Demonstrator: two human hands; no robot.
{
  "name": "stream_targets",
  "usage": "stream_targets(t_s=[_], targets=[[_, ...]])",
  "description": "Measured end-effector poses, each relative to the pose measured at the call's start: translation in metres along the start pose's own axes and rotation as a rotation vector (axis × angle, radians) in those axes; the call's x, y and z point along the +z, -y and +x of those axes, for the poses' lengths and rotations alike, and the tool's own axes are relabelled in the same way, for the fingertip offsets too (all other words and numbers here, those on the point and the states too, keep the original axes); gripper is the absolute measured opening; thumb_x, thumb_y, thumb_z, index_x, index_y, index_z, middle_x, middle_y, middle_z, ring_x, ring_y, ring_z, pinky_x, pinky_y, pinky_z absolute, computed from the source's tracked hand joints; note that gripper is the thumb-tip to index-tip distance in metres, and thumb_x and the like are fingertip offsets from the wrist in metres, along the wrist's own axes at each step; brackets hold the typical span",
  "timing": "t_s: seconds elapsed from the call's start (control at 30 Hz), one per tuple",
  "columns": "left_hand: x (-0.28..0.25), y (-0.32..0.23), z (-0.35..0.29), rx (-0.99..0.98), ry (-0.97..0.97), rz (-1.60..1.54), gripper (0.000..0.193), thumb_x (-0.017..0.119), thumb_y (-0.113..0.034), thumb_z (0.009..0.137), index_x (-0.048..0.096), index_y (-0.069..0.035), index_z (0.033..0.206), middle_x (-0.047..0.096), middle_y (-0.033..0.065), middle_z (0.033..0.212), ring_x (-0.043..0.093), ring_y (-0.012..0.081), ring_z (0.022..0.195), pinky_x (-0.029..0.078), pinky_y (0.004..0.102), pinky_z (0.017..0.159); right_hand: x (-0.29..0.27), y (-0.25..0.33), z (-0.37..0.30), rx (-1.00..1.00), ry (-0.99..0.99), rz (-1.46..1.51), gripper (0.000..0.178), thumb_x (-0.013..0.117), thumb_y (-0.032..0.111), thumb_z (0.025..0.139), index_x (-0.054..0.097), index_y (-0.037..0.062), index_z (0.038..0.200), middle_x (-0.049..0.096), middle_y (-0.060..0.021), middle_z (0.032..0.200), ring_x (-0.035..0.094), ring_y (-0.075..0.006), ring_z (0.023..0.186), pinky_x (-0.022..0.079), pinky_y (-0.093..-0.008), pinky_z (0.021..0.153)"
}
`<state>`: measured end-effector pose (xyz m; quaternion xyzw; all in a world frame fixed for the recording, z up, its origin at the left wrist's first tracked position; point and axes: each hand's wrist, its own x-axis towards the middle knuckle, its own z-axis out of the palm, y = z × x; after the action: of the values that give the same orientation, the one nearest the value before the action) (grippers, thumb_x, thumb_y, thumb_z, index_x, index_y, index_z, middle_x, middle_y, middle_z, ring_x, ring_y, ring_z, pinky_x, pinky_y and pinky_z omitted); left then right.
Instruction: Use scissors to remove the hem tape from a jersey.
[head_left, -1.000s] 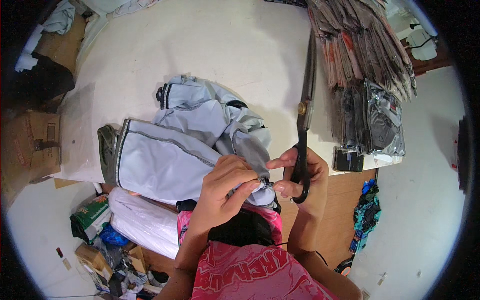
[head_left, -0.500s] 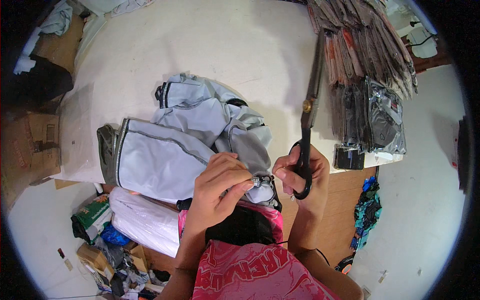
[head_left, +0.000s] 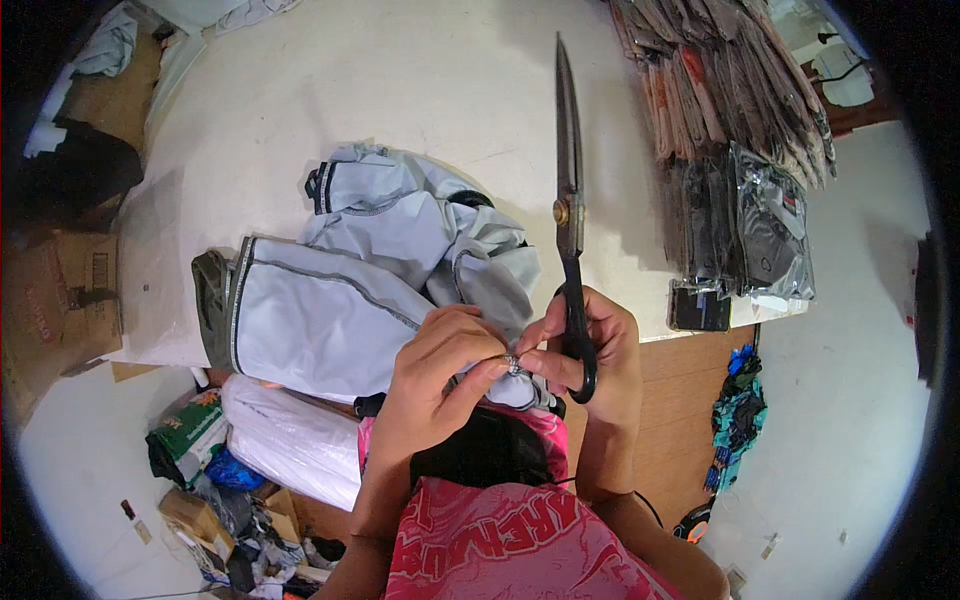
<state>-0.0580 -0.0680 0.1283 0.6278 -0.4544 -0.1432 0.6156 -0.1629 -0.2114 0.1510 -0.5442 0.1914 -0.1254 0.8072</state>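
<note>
A light grey garment (head_left: 330, 310) with dark seam stitching, turned inside out by the look of its seams, lies bunched across the table's near edge. My left hand (head_left: 445, 375) pinches a stitched edge of it between thumb and fingertips. In my right hand (head_left: 595, 345) hang the black handles of long scissors (head_left: 569, 190), whose closed blades point away toward the far side. The right thumb and forefinger meet at the same stitched edge, beside the left fingertips. Whether they grip a thread there is too small to tell.
Stacks of plastic-bagged folded garments (head_left: 715, 110) stand at the table's far right, with a dark phone (head_left: 700, 306) near the edge. Cardboard boxes (head_left: 70, 290) sit at the left. Below the table are a white wrapped roll (head_left: 285, 435) and a teal-black cloth bundle (head_left: 738, 425) on the right.
My right hand has moved left to the stitched edge, bringing the scissors along and turning them more upright. My left hand keeps its pinch on the garment.
</note>
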Motion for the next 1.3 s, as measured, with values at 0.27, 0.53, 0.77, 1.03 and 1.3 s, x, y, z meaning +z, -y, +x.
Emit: stream_targets(t_s=[0.27, 0.53, 0.77, 1.03, 1.3], targets=[[0.008, 0.001, -0.006, -0.151, 0.05, -0.166, 0.019, 0.067, -0.005, 0.077, 0.05, 0.0, 0.084, 0.058, 0.014, 0.083, 0.057, 0.0297, 0.077, 0.044, 0.0354, 0.08, 0.004, 0.0, 0.0, 0.006, -0.109, 0.088, 0.028, 0.071, -0.002, 0.073, 0.046, 0.0057, 0.082, 0.064, -0.0112, 0.077, 0.05, -0.0047, 0.051, 0.036, -0.0167, 0.042], [0.012, 0.005, -0.016, -0.208, -0.127, -0.189, 0.025, 0.073, 0.001, 0.072, 0.053, 0.0, 0.087, 0.065, 0.0116, 0.089, 0.065, 0.0173, 0.076, 0.049, 0.0241, 0.065, -0.001, 0.0, 0.001, -0.009, -0.147, 0.083, 0.029, 0.073, -0.001, 0.072, 0.047, 0.0062, 0.083, 0.063, -0.011, 0.076, 0.049, -0.0046, 0.051, 0.036, -0.0171, 0.04], [0.018, -0.011, -0.006, -0.415, -0.276, -0.386, 0.025, 0.072, 0.004, 0.073, 0.055, 0.001, 0.091, 0.068, 0.0107, 0.08, 0.064, 0.0099, 0.081, 0.048, 0.0198, 0.065, -0.009, 0.009, -0.01, 0.07, -0.183, 0.018, 0.028, 0.074, 0.012, 0.071, 0.049, 0.0027, 0.079, 0.057, -0.0059, 0.059, 0.048, -0.0068, 0.043, 0.034, -0.019, 0.037], [0.011, 0.004, -0.005, -0.312, -0.431, -0.193, 0.021, 0.071, 0.009, 0.071, 0.055, 0.003, 0.083, 0.068, 0.0139, 0.082, 0.065, 0.0128, 0.079, 0.049, 0.0214, 0.066, -0.037, -0.049, -0.08, 0.096, 0.245, 0.193, 0.056, 0.081, 0.051, 0.057, 0.057, 0.0015, 0.065, 0.054, -0.0039, 0.052, 0.05, -0.0104, 0.041, 0.034, -0.0205, 0.036], [0.006, 0.004, 0.006, -0.27, -0.582, -0.418, 0.018, 0.065, 0.014, 0.073, 0.053, 0.003, 0.081, 0.067, 0.0144, 0.082, 0.065, 0.0152, 0.079, 0.051, 0.0242, 0.07, -0.027, -0.091, -0.102, 0.044, 0.355, 0.557, 0.055, 0.082, 0.039, 0.063, 0.055, -0.006, 0.078, 0.054, -0.011, 0.055, 0.048, -0.0138, 0.038, 0.038, -0.0222, 0.036]])
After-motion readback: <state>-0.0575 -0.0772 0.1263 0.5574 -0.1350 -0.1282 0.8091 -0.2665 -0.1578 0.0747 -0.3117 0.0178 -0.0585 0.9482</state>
